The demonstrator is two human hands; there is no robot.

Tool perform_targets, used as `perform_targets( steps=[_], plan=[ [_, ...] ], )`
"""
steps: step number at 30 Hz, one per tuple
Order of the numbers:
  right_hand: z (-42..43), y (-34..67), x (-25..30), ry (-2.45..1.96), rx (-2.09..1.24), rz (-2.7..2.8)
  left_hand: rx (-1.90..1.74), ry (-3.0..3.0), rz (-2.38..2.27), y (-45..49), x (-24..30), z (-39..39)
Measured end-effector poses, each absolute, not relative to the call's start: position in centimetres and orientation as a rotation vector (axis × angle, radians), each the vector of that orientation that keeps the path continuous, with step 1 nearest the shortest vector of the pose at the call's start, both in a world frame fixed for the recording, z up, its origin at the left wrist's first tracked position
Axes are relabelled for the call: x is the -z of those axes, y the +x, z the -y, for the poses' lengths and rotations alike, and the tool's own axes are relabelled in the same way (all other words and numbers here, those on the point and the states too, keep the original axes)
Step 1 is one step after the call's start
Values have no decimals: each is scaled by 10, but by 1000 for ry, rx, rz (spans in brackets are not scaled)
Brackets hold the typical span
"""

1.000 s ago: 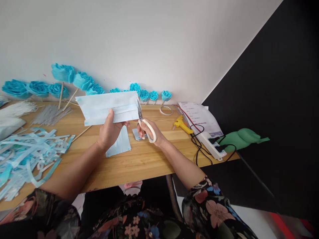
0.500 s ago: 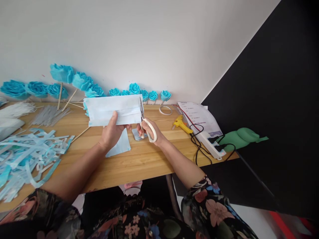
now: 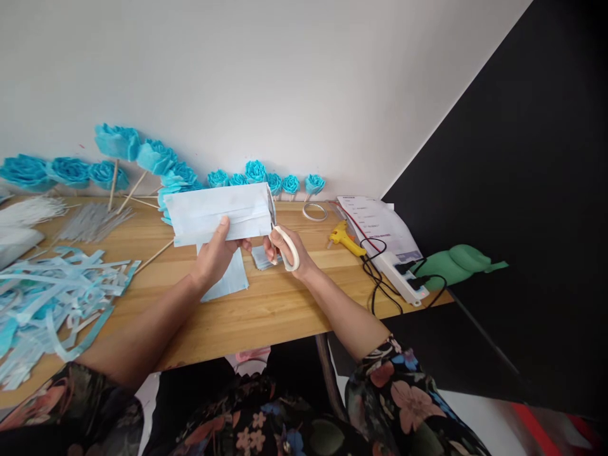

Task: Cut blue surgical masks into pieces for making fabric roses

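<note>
My left hand grips a pale blue pleated face mask by its lower edge, thumb on the front. White-handled scissors sit in my right hand, with the blades along the mask's right end, where a narrow strip shows beyond them. Below the mask, a light blue cut sheet lies on the wooden table. Beside it is a small stack of folded blue pieces, partly behind my right fingers.
Blue handmade flowers on sticks line the wall. A heap of blue and white strips spreads at left, near grey thin wires. At right are a yellow glue gun, a tape ring, papers and a power strip.
The mask's left end has shifted slightly right and down with my left hand. My right hand keeps the scissors at the mask's right end, almost unmoved.
</note>
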State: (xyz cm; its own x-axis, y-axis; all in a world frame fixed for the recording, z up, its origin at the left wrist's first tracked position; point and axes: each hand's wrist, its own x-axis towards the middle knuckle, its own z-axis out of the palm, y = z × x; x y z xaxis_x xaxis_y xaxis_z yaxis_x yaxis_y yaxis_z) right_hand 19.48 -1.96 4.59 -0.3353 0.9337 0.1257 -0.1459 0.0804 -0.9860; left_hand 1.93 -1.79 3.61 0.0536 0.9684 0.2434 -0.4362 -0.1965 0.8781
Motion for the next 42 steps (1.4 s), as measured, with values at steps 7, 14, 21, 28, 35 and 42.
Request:
perform_targets(
  steps=[7, 14, 21, 28, 35, 42],
  plan=[
    [18, 195, -40, -818, -1458, 1383, -1480, 1061, -671, 20, -36, 18],
    [20, 193, -45, -837, -1452, 1367, -1492, 1053, -679, 20, -37, 18],
    [20, 192, -43, -845, -1461, 1349, -1492, 1041, -675, 20, -37, 18],
    [21, 189, -42, -846, -1474, 1309, -1489, 1059, -686, 18, -35, 17],
    [20, 192, -41, -833, -1467, 1378, -1521, 1024, -669, 18, -37, 17],
    [18, 194, -40, -835, -1423, 1415, -1502, 975, -613, 21, -40, 20]
  ],
)
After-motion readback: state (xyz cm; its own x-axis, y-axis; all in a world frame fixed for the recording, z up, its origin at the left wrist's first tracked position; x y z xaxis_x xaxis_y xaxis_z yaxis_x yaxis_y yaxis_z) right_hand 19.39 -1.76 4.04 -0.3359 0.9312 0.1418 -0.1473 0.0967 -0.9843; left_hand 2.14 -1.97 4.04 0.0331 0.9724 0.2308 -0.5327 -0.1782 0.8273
